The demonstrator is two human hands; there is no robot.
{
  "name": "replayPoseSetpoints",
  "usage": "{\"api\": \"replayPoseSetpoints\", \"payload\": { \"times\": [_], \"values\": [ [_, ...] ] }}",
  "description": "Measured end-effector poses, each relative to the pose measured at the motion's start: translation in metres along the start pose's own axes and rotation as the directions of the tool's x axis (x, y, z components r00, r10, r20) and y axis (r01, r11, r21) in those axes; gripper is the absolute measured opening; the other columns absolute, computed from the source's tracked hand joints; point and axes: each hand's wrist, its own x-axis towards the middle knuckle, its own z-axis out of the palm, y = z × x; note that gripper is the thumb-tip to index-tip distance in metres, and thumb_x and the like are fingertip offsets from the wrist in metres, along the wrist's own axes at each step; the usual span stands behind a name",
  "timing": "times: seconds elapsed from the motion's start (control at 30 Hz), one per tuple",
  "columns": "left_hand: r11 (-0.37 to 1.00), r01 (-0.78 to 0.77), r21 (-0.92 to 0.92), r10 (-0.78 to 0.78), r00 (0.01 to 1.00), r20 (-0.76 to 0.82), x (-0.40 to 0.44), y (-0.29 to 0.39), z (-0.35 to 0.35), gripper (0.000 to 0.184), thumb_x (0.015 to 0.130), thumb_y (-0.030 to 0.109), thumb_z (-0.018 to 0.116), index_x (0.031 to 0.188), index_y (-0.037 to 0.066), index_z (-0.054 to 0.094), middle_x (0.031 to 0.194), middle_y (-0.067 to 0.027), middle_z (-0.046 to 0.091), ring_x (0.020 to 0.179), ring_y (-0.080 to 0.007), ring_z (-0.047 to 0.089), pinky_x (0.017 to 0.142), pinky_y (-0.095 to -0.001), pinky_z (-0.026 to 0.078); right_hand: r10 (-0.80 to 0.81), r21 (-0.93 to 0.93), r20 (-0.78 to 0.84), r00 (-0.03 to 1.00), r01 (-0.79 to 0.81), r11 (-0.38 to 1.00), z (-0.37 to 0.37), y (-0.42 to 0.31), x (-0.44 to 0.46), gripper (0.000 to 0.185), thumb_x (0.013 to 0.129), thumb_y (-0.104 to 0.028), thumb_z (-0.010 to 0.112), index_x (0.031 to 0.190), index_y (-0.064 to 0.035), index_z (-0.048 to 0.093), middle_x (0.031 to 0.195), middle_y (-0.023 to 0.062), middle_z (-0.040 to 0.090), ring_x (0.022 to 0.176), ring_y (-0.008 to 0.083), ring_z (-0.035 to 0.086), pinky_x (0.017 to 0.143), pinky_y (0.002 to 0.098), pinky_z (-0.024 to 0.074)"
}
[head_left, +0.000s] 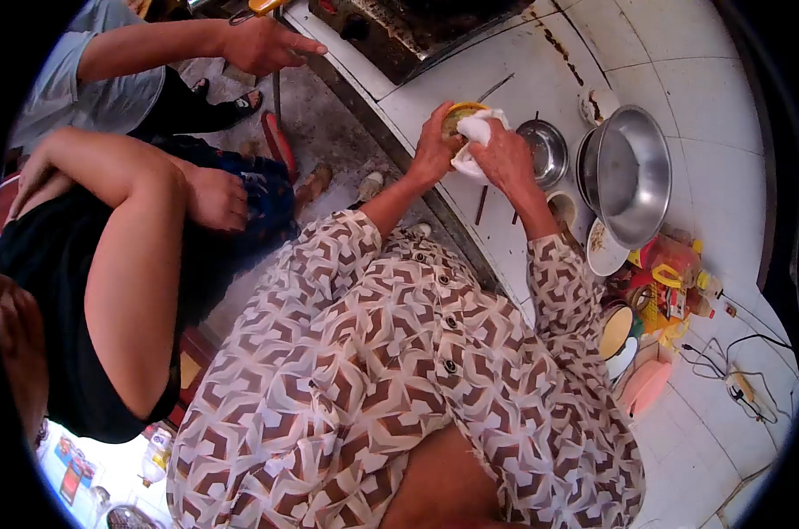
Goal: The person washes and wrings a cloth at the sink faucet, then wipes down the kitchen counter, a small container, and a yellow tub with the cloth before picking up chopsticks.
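Over the white tiled counter [448,198], my left hand [433,148] grips a small yellow-rimmed bowl [457,113] by its side. My right hand [507,160] is closed round a crumpled white cloth [477,130], which is pressed against the bowl's near side. The bowl's lower part is hidden behind the cloth and fingers. Just right of my right hand sits a shiny metal bowl [549,150]. A dark chopstick [481,204] lies on the counter below the hands.
A large steel basin [635,167] leans at the right beside a small stained white bowl [598,106]. Bottles [672,260] and a pink container [648,384] stand nearer me. A grimy stove [408,35] occupies the top. To the left are two other people, one's hand [263,46] pointing.
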Motion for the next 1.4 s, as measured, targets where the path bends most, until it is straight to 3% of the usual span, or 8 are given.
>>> {"api": "replayPoseSetpoints", "payload": {
  "times": [0.17, 0.4, 0.53, 0.63, 0.87, 1.03, 1.23, 1.4],
  "values": [
    [0.995, -0.04, 0.094, 0.039, 0.999, 0.013, -0.001, 0.004, -0.002, 0.064, 0.078, 0.0, 0.057, 0.138, 0.011, 0.034, 0.131, -0.0213, 0.04, 0.122, -0.0348, 0.041, 0.104, -0.039, 0.034, 0.07, 0.322, 0.213, 0.974, -0.138, 0.937, 0.001, 0.006, -0.008, 0.041, 0.08, -0.02, 0.058, 0.117, -0.0014, 0.056, 0.1, 0.0178, 0.066, 0.088, 0.0329, 0.065, 0.079, 0.0409, 0.0514],
    [0.979, -0.168, 0.113, 0.161, 0.984, 0.071, 0.01, -0.029, 0.001, 0.063, 0.079, 0.001, 0.056, 0.138, 0.005, 0.031, 0.134, -0.0214, 0.04, 0.124, -0.0342, 0.04, 0.105, -0.0388, 0.033, -0.003, 0.887, 0.457, 0.89, -0.456, -0.077, -0.011, 0.062, -0.019, 0.039, 0.085, -0.014, 0.053, 0.122, -0.0005, 0.052, 0.11, 0.0079, 0.062, 0.093, 0.0163, 0.064, 0.079, 0.0289, 0.0518],
    [0.996, -0.049, 0.081, 0.039, 0.991, 0.128, 0.008, 0.003, -0.002, 0.066, 0.078, 0.0, 0.057, 0.137, 0.0, 0.029, 0.133, -0.0196, 0.041, 0.124, -0.0303, 0.041, 0.105, -0.0367, 0.034, 0.037, 0.94, 0.088, 0.995, -0.096, 0.326, -0.035, 0.043, 0.0, 0.045, 0.078, -0.008, 0.062, 0.122, -0.0028, 0.053, 0.116, 0.011, 0.058, 0.103, 0.0221, 0.059, 0.085, 0.0332, 0.0496],
    [0.991, 0.009, -0.137, 0.018, 0.981, 0.194, 0.022, -0.032, 0.002, 0.078, 0.07, -0.001, 0.066, 0.138, 0.0, 0.028, 0.131, -0.0166, 0.043, 0.123, -0.0269, 0.043, 0.103, -0.0356, 0.036, -0.345, 0.259, -0.256, 0.903, 0.408, 0.876, 0.017, 0.056, 0.025, 0.054, 0.068, -0.002, 0.065, 0.121, -0.0092, 0.054, 0.12, 0.0138, 0.054, 0.109, 0.0289, 0.053, 0.094, 0.0387, 0.044],
    [0.935, 0.024, -0.353, 0.087, 0.952, 0.293, 0.009, -0.007, -0.003, 0.097, 0.056, -0.002, 0.076, 0.139, -0.001, 0.024, 0.132, -0.0151, 0.04, 0.124, -0.0278, 0.041, 0.104, -0.0374, 0.034, -0.462, 0.012, -0.193, 0.866, 0.473, 0.881, 0.013, 0.021, 0.007, 0.055, 0.062, 0.004, 0.066, 0.112, -0.0167, 0.06, 0.119, 0.0098, 0.051, 0.107, 0.0327, 0.049, 0.092, 0.0422, 0.0422],
    [0.99, -0.134, 0.053, 0.125, 0.98, 0.153, 0.013, -0.035, 0.004, 0.094, 0.061, 0.0, 0.074, 0.14, -0.002, 0.023, 0.135, -0.0192, 0.037, 0.124, -0.0308, 0.04, 0.105, -0.0381, 0.034, -0.742, 0.137, 0.092, 0.664, 0.729, 0.67, -0.009, 0.038, 0.024, 0.047, 0.062, 0.003, 0.062, 0.106, -0.0114, 0.062, 0.114, 0.0109, 0.055, 0.105, 0.0332, 0.052, 0.091, 0.0403, 0.042],
    [0.995, -0.03, -0.099, 0.05, 0.978, 0.204, 0.015, -0.036, 0.008, 0.091, 0.065, 0.0, 0.069, 0.141, 0.001, 0.02, 0.135, -0.02, 0.036, 0.123, -0.0318, 0.041, 0.098, -0.0371, 0.039, -0.298, 0.032, 0.577, 0.761, 0.343, 0.939, -0.076, 0.047, 0.035, 0.038, 0.068, -0.01, 0.059, 0.106, -0.0066, 0.062, 0.107, 0.0137, 0.058, 0.101, 0.0329, 0.056, 0.089, 0.0365, 0.0444],
    [0.999, -0.045, -0.013, 0.047, 0.961, 0.274, 0.014, -0.028, 0.002, 0.088, 0.072, -0.004, 0.064, 0.143, 0.009, 0.014, 0.135, -0.0144, 0.035, 0.119, -0.0279, 0.044, 0.074, -0.0341, 0.055, -0.197, 0.191, -0.203, 0.959, 0.236, 0.953, 0.001, 0.036, 0.031, 0.045, 0.067, -0.008, 0.062, 0.111, -0.0123, 0.061, 0.109, 0.0154, 0.059, 0.097, 0.0345, 0.058, 0.086, 0.0395, 0.0464]
  ]
}}
